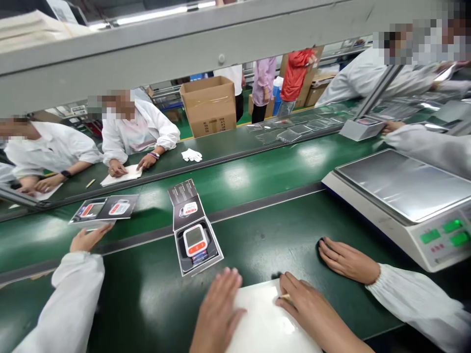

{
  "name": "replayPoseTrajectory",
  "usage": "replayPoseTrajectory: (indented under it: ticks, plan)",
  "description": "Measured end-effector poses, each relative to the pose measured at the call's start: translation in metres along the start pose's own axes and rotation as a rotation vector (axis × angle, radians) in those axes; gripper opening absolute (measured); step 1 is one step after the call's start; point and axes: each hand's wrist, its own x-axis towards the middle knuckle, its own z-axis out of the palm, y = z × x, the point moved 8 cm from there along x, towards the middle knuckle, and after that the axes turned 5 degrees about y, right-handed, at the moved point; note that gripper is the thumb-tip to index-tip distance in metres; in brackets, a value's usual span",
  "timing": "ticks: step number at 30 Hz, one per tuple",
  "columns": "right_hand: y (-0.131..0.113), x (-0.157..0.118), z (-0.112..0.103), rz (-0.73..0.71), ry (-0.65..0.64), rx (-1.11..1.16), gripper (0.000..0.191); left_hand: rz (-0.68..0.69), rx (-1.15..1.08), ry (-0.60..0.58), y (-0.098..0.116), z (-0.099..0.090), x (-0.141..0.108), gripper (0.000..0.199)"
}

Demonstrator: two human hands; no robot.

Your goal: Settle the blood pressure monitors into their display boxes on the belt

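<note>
A glossy white sheet or stack of sheets point(270, 323) lies in front of me at the bench's near edge. My left hand point(219, 314) is at its left side, fingers stretched out and slightly blurred, holding nothing. At the upper right of the sheet, my right hand point(312, 304) is closed in a pinch on a thin beige stick point(285, 297). Just beyond my left hand sits an open box point(198, 267) with its lid folded back. Inside is a white and orange wrist blood pressure monitor point(195, 240), with small blue items below it.
Co-workers' hands are close: one point(88, 239) by an open box point(119, 207) at left, another point(348, 260) resting at right. A weighing scale point(408, 181) stands at right. Beyond the green belt point(235, 171) are a white glove point(192, 155), clear plastic bags point(294, 132) and seated workers.
</note>
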Motion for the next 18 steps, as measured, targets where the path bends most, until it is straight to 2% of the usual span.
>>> replayPoseTrajectory:
  ticks: [2, 3, 5, 7, 9, 11, 12, 13, 15, 18]
  plan:
    - [-0.008, 0.001, 0.004, -0.049, 0.041, -0.046, 0.020, 0.151, -0.067, -0.058, 0.035, 0.022, -0.007, 0.061]
    - [-0.013, 0.001, 0.006, -0.063, 0.054, -0.056, 0.021, 0.194, -0.090, -0.040, 0.045, 0.029, -0.010, 0.064]
    - [-0.019, 0.002, 0.009, -0.064, 0.048, -0.036, 0.022, 0.199, -0.147, 0.039, 0.044, 0.038, -0.010, 0.063]
    - [-0.018, 0.003, 0.006, -0.047, 0.017, 0.057, 0.022, 0.162, -0.214, 0.100, 0.022, 0.042, 0.000, 0.060]
    - [-0.003, 0.007, -0.009, -0.028, 0.047, 0.166, 0.018, 0.112, -0.260, 0.111, -0.015, 0.043, 0.020, 0.058]
    - [0.031, 0.012, -0.036, 0.005, 0.156, 0.203, 0.007, 0.082, -0.269, 0.093, -0.057, 0.041, 0.044, 0.056]
    - [0.052, 0.014, -0.049, 0.025, 0.221, 0.186, 0.010, 0.078, -0.277, 0.088, -0.076, 0.039, 0.054, 0.057]
    - [0.074, 0.015, -0.061, 0.040, 0.278, 0.163, 0.021, 0.084, -0.294, 0.081, -0.091, 0.037, 0.062, 0.058]
    - [0.109, 0.014, -0.076, 0.022, 0.375, 0.115, 0.038, 0.101, -0.334, 0.079, -0.113, 0.033, 0.069, 0.067]
    - [0.133, 0.011, -0.072, -0.021, 0.437, 0.032, 0.051, 0.100, -0.374, 0.093, -0.122, 0.030, 0.062, 0.082]
